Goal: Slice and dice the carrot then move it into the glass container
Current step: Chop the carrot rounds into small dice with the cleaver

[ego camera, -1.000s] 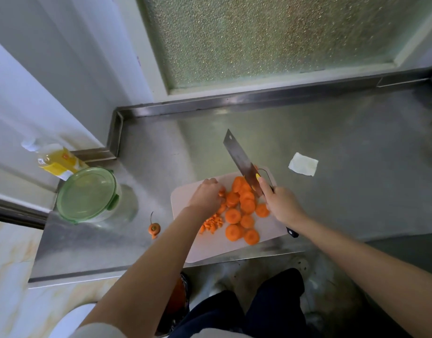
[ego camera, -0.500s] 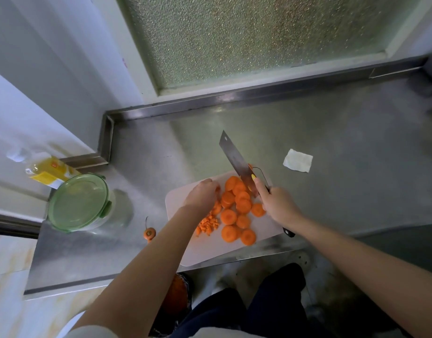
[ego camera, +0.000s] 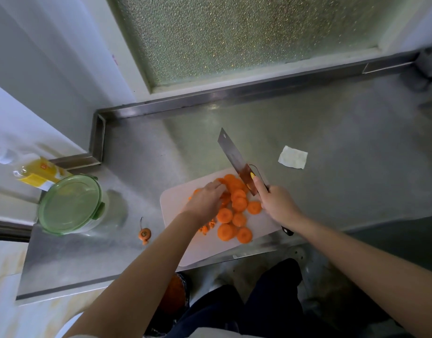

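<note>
Steel desk: left hand had shifted from the dice onto the slices, fingers together, pressing — right hand wrapped the knife; dicing unfinished, glass container lidded

Brushed steel counter, pebbled glass

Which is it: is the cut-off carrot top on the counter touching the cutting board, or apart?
Apart. The head view shows a strip of bare steel counter between the carrot top and the cutting board's left edge.
</note>
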Tool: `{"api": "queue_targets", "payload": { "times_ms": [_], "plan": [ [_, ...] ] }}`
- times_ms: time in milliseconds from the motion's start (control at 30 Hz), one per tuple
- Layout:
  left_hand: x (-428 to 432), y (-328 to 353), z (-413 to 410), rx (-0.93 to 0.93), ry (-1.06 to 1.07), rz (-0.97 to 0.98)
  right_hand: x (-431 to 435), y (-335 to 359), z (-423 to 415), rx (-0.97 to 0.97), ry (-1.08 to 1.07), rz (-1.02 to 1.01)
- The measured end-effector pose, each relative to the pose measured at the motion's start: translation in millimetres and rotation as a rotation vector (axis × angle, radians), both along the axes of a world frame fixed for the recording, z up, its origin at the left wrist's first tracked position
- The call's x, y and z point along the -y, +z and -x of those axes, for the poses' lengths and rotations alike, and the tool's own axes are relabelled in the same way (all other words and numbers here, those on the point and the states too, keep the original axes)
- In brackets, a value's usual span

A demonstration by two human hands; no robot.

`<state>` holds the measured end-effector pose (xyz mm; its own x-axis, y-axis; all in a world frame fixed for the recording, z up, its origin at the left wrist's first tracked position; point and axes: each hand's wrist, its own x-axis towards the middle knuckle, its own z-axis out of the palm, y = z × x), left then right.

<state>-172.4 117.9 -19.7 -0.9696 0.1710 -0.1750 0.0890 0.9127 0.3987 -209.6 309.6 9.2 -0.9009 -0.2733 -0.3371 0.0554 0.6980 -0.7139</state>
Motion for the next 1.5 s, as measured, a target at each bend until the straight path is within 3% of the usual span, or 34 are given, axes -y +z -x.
{"api": "queue_targets", "payload": {
  "times_ms": [300, 633, 900, 1267, 1500],
  "plan": [
    [2.2, 2.0, 8.3, 0.094, -0.006, 0.02, 0.2, 0.4, -2.0, 0.008, 0.003, 0.007],
    [-5.0, 3.7, 28.8, -0.039, 0.323, -0.188, -5.9, 1.5, 2.2, 0.034, -0.063, 0.031],
    [-12.7, 2.5, 54.8, 0.084, 0.26, -0.141, -6.8, 0.2, 10.2, 0.05, -0.092, 0.003],
    [-14.3, 8.6, 60.9, 0.217, 0.073, 0.104, -4.6, 3.6, 10.7, 0.062, -0.068, 0.002],
    [-4.4, 10.5, 55.2, 0.282, 0.118, -0.051, -5.6, -0.8, 8.8, 0.078, -0.073, 0.004]
  ]
}}
